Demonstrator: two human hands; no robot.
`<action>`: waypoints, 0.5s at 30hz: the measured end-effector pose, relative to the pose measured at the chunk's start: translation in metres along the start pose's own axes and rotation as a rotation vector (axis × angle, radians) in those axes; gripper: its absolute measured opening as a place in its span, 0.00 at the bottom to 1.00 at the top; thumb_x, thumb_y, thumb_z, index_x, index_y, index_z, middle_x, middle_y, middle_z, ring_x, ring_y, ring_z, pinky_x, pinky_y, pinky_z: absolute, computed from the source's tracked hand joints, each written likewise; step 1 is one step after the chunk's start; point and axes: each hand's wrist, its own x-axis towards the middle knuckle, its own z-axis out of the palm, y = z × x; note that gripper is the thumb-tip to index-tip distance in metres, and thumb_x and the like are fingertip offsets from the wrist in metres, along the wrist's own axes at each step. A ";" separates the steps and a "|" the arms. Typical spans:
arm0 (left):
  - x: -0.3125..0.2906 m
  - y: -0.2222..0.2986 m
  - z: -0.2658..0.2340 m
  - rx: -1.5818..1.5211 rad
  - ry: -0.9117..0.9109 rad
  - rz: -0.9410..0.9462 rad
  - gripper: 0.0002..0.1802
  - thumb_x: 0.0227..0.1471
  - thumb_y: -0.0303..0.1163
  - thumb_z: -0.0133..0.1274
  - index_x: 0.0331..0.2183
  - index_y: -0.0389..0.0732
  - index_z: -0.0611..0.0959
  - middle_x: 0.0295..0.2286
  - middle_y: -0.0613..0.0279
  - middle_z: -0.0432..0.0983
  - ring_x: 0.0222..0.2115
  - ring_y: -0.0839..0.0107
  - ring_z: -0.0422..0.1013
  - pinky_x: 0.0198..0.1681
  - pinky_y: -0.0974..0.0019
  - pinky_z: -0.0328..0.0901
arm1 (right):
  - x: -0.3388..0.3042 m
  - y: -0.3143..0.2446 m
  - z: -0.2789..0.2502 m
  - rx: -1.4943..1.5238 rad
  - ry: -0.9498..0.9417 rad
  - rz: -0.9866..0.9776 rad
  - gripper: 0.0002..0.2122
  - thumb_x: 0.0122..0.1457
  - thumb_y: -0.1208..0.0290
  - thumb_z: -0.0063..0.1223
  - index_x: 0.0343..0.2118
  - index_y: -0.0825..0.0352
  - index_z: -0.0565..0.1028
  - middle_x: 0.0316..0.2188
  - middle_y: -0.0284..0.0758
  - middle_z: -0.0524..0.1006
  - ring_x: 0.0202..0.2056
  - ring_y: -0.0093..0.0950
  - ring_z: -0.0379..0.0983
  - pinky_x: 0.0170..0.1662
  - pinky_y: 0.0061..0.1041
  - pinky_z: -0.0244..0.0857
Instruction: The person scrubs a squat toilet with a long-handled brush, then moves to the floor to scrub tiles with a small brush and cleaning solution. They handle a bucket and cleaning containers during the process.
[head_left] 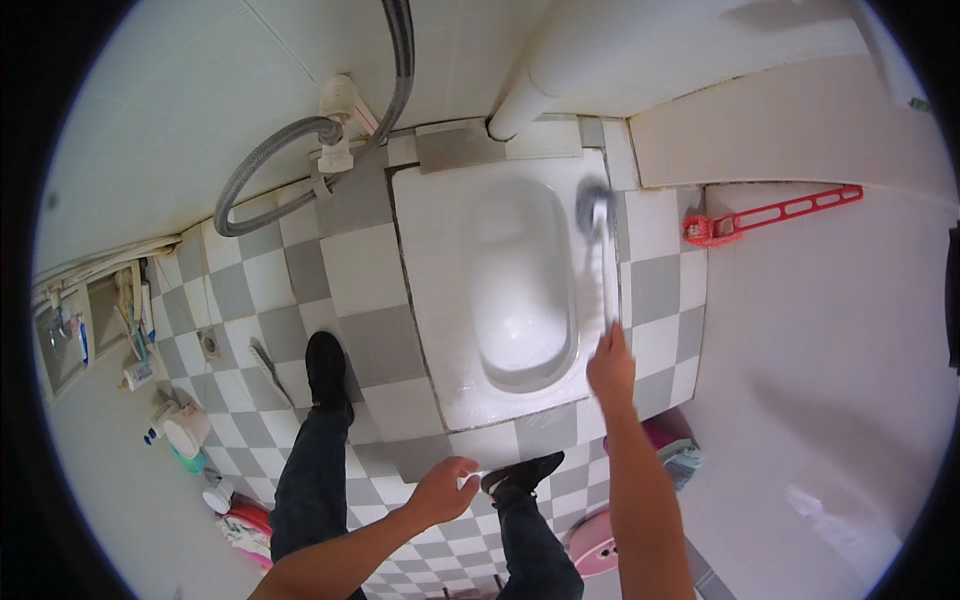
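Note:
My right hand (611, 372) is closed around the end of a long white handle. It belongs to a scrub brush with a round dark grey-blue head (592, 210), which rests on the far right part of the white squat toilet (430, 300). The brush head looks slightly blurred. My left hand (446, 491) hangs in front of the toilet's near edge, near my right shoe (522, 474). Its fingers are loosely bent, with a gap between thumb and fingers, and nothing shows in it.
A red long-handled brush (775, 216) leans by the right wall. A grey hose (250, 175) loops from a wall valve (338, 125). A white pipe (520, 108) meets the floor behind the toilet. A small brush (268, 372) lies left; a pink basin (596, 545) is at lower right.

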 end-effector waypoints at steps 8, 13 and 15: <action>0.002 0.003 0.005 -0.030 -0.025 -0.006 0.18 0.60 0.39 0.53 0.45 0.36 0.80 0.43 0.49 0.78 0.45 0.54 0.76 0.49 0.57 0.69 | 0.062 -0.032 -0.049 0.021 0.097 -0.110 0.19 0.68 0.66 0.39 0.58 0.70 0.68 0.43 0.57 0.79 0.43 0.59 0.75 0.48 0.52 0.69; 0.004 -0.002 0.010 -0.019 -0.017 -0.016 0.17 0.61 0.37 0.54 0.46 0.36 0.79 0.43 0.52 0.79 0.44 0.60 0.77 0.48 0.60 0.71 | 0.019 -0.019 -0.009 -0.021 0.030 -0.007 0.22 0.69 0.62 0.39 0.63 0.63 0.65 0.43 0.55 0.80 0.42 0.59 0.77 0.48 0.53 0.70; 0.001 -0.006 0.006 -0.005 -0.007 -0.013 0.16 0.61 0.36 0.54 0.47 0.36 0.79 0.43 0.53 0.79 0.43 0.62 0.77 0.48 0.62 0.71 | -0.040 -0.009 0.008 -0.034 -0.066 0.011 0.23 0.69 0.60 0.41 0.65 0.58 0.63 0.37 0.55 0.81 0.38 0.58 0.78 0.43 0.55 0.71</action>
